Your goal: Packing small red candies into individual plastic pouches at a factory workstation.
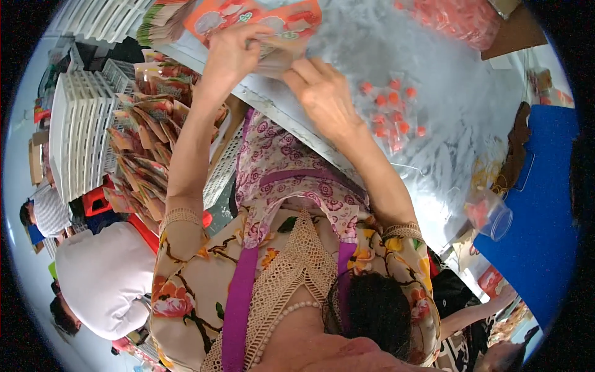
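At the table's near-left edge, both of my hands are on an orange printed pouch with a clear lower part. My left hand is closed over the pouch with its fingers bent. My right hand pinches the clear part, fingertips pressed together. Whether anything is inside the pouch cannot be made out. Beside my left hand lies a stack of flat pouches. To the right of my right hand, small clear packets with red pieces are scattered on the grey-white table.
A big bag of red packets lies at the far right, near a cardboard box. A clear plastic cup and yellow rubber bands are at the right edge. Pouches fill a basket at left, beside stacked white crates. Other people work nearby.
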Action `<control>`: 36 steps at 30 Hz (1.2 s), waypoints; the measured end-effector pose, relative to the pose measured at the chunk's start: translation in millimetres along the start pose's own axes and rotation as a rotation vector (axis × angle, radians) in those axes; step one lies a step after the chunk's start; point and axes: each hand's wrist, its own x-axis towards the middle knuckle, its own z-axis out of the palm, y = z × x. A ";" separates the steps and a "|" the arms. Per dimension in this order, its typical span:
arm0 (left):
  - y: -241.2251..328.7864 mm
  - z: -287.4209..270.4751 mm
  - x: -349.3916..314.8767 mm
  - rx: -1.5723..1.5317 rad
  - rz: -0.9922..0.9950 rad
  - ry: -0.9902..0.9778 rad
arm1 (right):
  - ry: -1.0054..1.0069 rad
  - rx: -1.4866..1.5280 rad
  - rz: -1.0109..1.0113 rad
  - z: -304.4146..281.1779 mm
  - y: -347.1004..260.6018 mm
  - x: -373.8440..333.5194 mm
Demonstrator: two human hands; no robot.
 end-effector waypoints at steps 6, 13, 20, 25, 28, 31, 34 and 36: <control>30.4 -12.4 1.4 -0.075 0.203 0.060 | -0.099 -0.061 0.097 -16.2 -9.7 -7.5; -2.5 -35.3 8.7 0.068 0.098 0.202 | -0.092 0.000 0.173 -37.7 -2.5 -66.3; 32.4 -10.8 2.0 0.067 0.032 0.202 | -0.175 0.085 0.330 2.1 7.8 -104.0; 44.3 4.4 3.9 0.040 -0.005 0.130 | -0.051 0.158 0.372 -10.6 10.5 -106.2; 42.4 9.7 1.4 0.019 -0.012 0.106 | 0.181 0.224 0.522 -37.4 18.6 -94.5; 40.0 16.2 1.4 0.037 0.034 0.101 | 0.292 0.069 0.606 -45.6 49.7 -98.5; 27.4 32.8 3.1 0.055 0.105 0.103 | 0.162 -0.229 0.529 -47.8 57.8 -100.3; 28.8 34.1 1.9 0.032 0.120 0.097 | 0.021 -0.410 0.457 -46.8 55.3 -100.9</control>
